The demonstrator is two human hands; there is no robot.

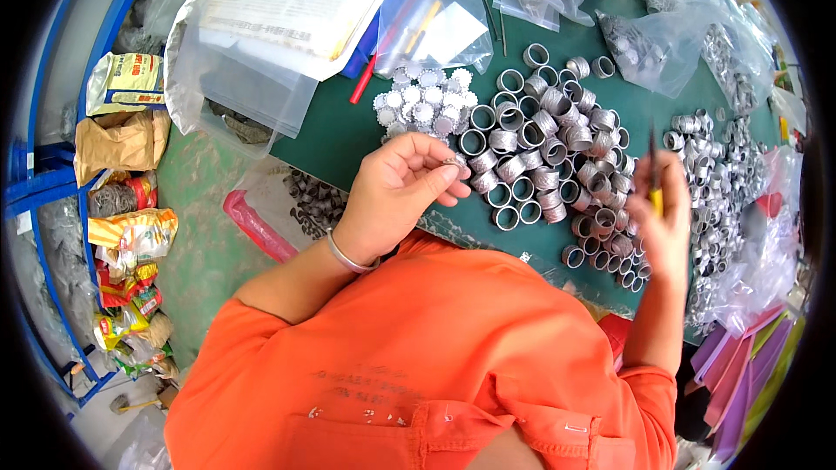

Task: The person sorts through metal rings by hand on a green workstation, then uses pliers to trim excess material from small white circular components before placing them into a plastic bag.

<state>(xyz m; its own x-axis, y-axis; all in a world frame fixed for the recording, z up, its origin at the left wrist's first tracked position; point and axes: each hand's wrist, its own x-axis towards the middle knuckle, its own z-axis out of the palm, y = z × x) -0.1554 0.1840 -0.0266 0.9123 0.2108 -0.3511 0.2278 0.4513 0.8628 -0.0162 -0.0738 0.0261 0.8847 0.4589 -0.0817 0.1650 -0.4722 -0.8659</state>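
Near the table's front edge, my left hand [401,178] is closed, pinching a small silvery metal piece [455,162] between thumb and fingers; its shape is mostly covered. My right hand [666,222], slightly blurred, grips a slim hand tool [657,201] with a yellow handle end and a dark narrow shaft pointing away from me; its exact kind is unclear. Between my hands spreads a heap of grey metal rings [508,218], some upright, others on their sides. Just beyond my left hand lie several silvery toothed discs [423,111]. Right of my right hand is a pile of smaller metal fittings [710,209].
Plastic bags of metal parts [649,52] lie at the far right of the green table [326,122]. Printed paper [279,0] under clear plastic and a red pen [364,78] are at the far left. A blue-framed shelf [43,187] with packages stands left.
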